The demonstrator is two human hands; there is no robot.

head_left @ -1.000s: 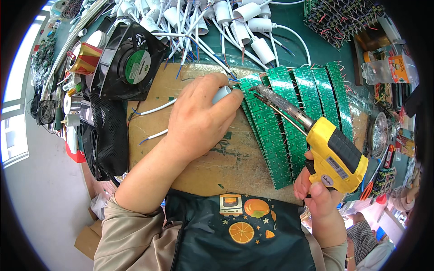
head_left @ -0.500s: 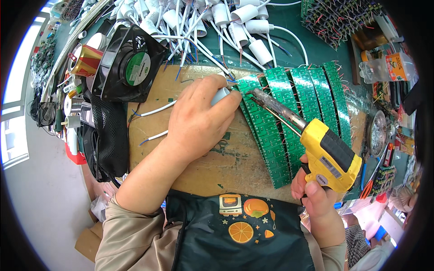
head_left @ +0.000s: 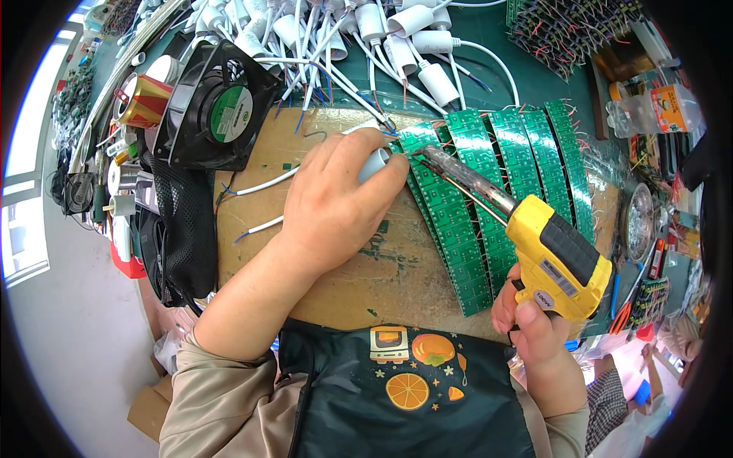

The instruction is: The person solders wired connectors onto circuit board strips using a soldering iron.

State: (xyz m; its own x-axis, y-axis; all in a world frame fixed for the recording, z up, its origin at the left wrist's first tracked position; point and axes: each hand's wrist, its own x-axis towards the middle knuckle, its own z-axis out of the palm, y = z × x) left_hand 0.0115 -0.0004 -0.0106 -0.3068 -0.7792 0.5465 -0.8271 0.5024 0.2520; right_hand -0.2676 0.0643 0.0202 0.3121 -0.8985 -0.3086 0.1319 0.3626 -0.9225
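Observation:
My left hand [head_left: 328, 202] is closed around a white cylindrical cable piece [head_left: 372, 165], whose end shows between thumb and forefinger. Two white cables [head_left: 266, 182] with stripped blue and brown wire ends stick out to the left of that hand. My right hand [head_left: 527, 317] grips the yellow and black handle of a soldering gun [head_left: 557, 263]. Its dark barrel slants up to the left, and its tip is over the upper left part of the green circuit boards [head_left: 466, 237], near coloured wire ends. Whether the tip touches a wire cannot be made out.
A brown work board [head_left: 305, 298] lies under my hands. Many white cable-ended caps [head_left: 439, 84] are heaped at the back. A black fan [head_left: 221, 111] and a red and gold can [head_left: 143, 99] stand at left. A glass dish [head_left: 637, 221] and a clear bottle [head_left: 649, 114] are at right.
The soldering gun and the strip of boards have shifted very slightly; my left hand stays about where it was. At the lower right, another person's arm has come into view.

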